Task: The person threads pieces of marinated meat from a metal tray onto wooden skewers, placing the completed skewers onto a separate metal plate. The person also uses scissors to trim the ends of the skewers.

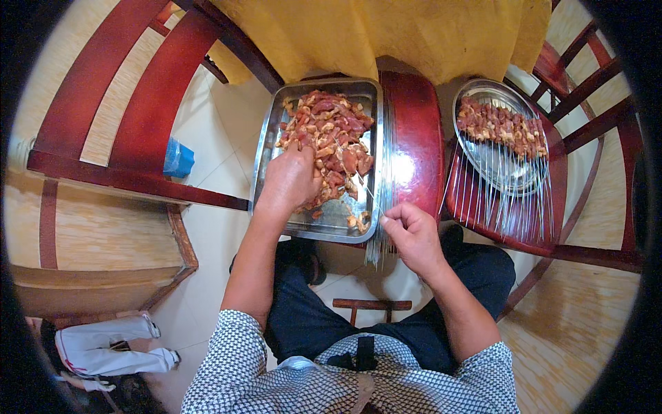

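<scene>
Raw meat pieces (331, 121) are heaped in a rectangular metal tray (264, 150) before me. My left hand (293, 178) reaches into the left side of the heap with curled fingers; whether they grip a piece is hidden. Between the thumb and fingers of my right hand (411, 230), beside the tray's lower right corner, is a thin metal skewer (371, 192). It slants up over the tray, and meat chunks (356, 160) lie at its far part. A bundle of bare metal skewers (381, 248) lies along the tray's right edge, on a red wooden chair seat (416, 134).
An oval metal platter (509, 178) on another red chair (556, 207) holds several meat-loaded skewers (501, 127), their bare ends jutting toward me. Yellow cloth (398, 36) hangs behind. At left are a red chair back (150, 88) and a blue plastic-wrapped object (178, 158). A person in white trousers (108, 344) is at lower left.
</scene>
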